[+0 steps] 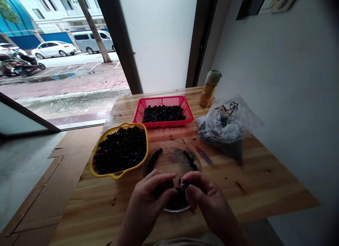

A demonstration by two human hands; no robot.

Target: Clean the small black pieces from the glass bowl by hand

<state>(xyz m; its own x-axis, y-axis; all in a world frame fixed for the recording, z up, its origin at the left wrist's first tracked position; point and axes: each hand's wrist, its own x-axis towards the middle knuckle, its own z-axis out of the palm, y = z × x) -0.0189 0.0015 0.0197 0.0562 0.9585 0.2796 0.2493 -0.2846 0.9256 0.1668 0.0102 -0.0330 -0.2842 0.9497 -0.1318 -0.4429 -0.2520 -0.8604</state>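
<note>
Over a clear round dish [178,211] my two hands are close together, a small gap between their fingertips. My left hand [149,193] is curled around a small black round piece [170,184], partly hidden by the fingers. Between thumb and index finger, my right hand [205,191] pinches another small black piece [185,184] with a pale glint at its left end. Inside the dish, black round pieces [154,160] lie in a curved row on the left, with more [190,159] on the right and a dark heap [177,200] at the near side, partly covered by my hands.
A yellow basket [118,174] heaped with black pieces stands left of the dish. Behind it is a red basket [169,124] of similar pieces. At right are a screwdriver-like tool [202,153], a clear plastic bag [225,129] with dark contents, and a bottle [209,88] near the wall.
</note>
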